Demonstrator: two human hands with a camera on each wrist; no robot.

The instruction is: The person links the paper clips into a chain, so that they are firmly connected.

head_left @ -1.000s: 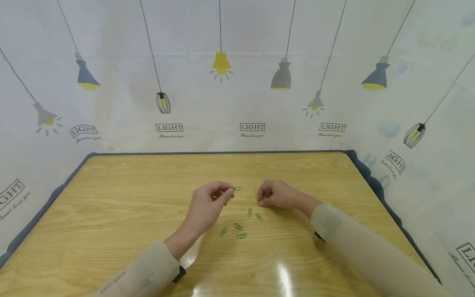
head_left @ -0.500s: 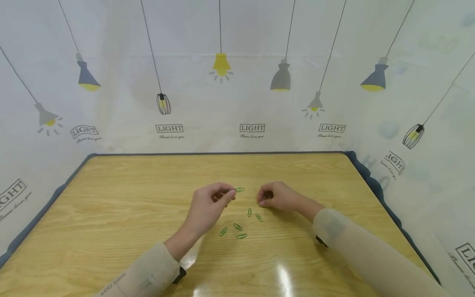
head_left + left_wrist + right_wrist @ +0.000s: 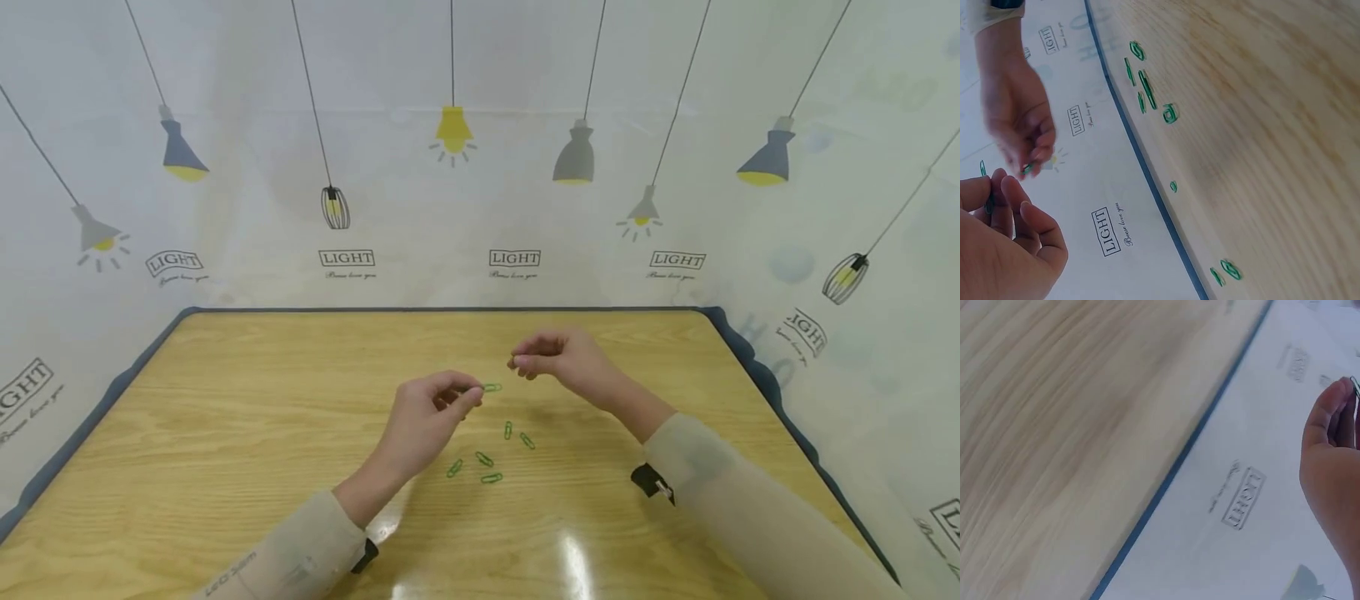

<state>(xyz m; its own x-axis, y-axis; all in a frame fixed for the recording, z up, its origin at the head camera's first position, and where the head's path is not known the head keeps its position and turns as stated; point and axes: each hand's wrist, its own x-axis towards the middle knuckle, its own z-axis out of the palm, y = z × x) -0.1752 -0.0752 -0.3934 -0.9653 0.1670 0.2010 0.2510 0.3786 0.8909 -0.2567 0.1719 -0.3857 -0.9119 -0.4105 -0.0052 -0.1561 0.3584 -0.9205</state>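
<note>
Pinch grips noted over the counter (image 3: 225, 433).
One green clip (image 3: 492, 387) is pinched by the left hand (image 3: 429, 417), its end left exposed, presumably for access; another clip (image 3: 1027, 167) is pinched by the right hand (image 3: 573, 364). Loose clips (image 3: 491, 478) are spread nearby, apparently for easy reach.

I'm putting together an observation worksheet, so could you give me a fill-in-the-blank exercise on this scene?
1. The left hand pinches a paperclip whose colour is ____.
2. In the head view, the number of loose paperclips visible on the table is ____.
3. The framed word in capitals, repeated along the backdrop, is ____.
4. In the right wrist view, the strip between the table and the backdrop is coloured ____.

Missing words: green; five; LIGHT; blue.
</note>
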